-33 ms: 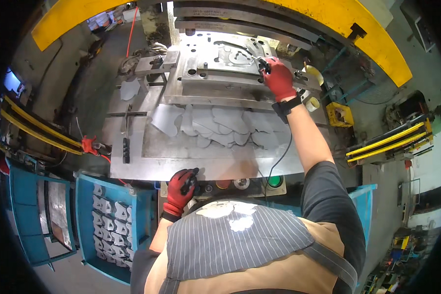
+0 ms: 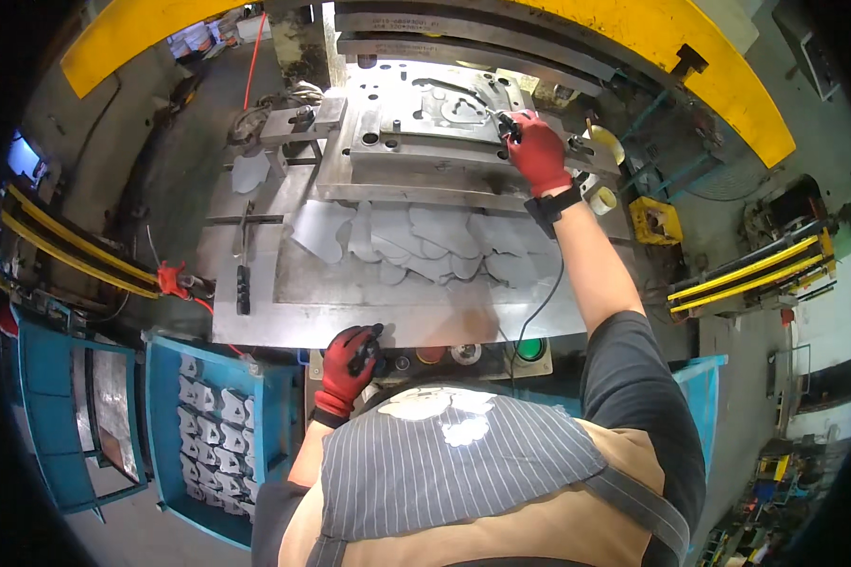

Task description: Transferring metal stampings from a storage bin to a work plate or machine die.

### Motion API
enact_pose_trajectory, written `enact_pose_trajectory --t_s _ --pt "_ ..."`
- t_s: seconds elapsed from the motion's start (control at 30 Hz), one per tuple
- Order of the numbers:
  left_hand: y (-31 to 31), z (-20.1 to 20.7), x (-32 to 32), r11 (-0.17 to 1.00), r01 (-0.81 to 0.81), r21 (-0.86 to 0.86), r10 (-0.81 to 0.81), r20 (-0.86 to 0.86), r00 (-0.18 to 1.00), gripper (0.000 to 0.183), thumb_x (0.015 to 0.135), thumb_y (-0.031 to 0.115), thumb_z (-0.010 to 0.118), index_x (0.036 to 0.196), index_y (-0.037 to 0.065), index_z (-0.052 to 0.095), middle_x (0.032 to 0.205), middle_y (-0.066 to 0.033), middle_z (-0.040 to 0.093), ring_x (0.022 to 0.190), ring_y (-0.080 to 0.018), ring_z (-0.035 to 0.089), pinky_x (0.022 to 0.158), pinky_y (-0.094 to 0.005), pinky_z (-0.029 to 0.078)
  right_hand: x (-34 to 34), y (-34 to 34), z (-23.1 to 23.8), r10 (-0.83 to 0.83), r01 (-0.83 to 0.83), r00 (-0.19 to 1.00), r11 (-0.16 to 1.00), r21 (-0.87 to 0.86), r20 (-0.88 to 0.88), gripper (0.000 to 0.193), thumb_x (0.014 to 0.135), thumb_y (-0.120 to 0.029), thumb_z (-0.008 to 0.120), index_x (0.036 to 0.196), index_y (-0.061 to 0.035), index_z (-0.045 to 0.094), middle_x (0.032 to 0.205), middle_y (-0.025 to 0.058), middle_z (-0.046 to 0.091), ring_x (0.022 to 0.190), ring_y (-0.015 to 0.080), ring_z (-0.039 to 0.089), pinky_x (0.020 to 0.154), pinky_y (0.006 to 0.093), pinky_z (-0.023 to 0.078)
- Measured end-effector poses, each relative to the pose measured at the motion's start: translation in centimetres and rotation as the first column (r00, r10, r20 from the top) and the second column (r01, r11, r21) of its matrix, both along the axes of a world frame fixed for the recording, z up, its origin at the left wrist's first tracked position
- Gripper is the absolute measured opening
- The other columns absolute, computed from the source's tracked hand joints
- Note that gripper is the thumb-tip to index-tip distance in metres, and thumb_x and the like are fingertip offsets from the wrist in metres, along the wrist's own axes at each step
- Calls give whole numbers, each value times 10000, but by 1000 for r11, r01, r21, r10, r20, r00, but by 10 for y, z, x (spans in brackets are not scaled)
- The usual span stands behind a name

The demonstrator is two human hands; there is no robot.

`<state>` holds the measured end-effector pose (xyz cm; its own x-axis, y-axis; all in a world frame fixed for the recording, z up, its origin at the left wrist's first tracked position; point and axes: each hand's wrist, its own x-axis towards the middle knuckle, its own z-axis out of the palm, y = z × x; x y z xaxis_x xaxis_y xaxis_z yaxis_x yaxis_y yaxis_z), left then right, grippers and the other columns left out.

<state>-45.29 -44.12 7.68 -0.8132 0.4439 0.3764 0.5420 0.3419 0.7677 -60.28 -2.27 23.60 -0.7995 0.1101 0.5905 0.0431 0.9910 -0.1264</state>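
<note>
My right hand (image 2: pixel 539 156), in a red glove with dark fingertips, reaches over the right side of the lower metal die (image 2: pixel 425 142). Its fingers close round a slim hand tool (image 2: pixel 492 113) with a metal tip toward the cavity; its exact kind is hard to make out. Flat grey metal blanks (image 2: pixel 425 231) lie overlapping on the steel table (image 2: pixel 303 321) in front of the die. My left hand (image 2: pixel 350 364), also red-gloved, is curled at the table's front edge, beside the control panel (image 2: pixel 487 364). What its fingers hold, if anything, is hidden.
Above the die hangs the upper die block (image 2: pixel 463 42) under a yellow press frame (image 2: pixel 728 85). A dark-handled tool (image 2: pixel 244 283) and a single blank (image 2: pixel 250 174) lie at the left. A blue bin (image 2: pixel 165 425) holds shaped metal parts (image 2: pixel 217 435). A yellow crate (image 2: pixel 654 222) stands right.
</note>
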Motion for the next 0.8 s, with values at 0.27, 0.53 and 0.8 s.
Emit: enact_pose_trajectory --t_s 0.27,0.53,0.8 --pt "-5 -7 1 1000 -7 13 7 0 1000 430 681 76 667 1103 30 599 1090 -169 601 1015 -344 572 891 -406 456 6 -7 12 -12 -1 995 991 -138 -98 335 752 -140 639 1086 -126 643 1060 146 629 973 314 604 809 375 497" --pt "-1 -8 1 1000 17 4 -17 67 998 452 680 90 669 1123 34 601 1102 -175 593 1022 -349 570 895 -406 458 -2 6 -4 7 -15 998 994 -110 -66 350 757 -206 665 1091 -106 628 1096 152 622 1038 299 587 853 385 481" --pt "9 -7 0 999 21 -29 -18 71 997 443 691 105 662 1124 35 601 1102 -187 588 1030 -357 564 904 -408 450 39 31 0 92 -215 929 923 -320 -358 281 802 -118 610 1074 -53 636 1025 158 654 952 302 630 841 354 484"
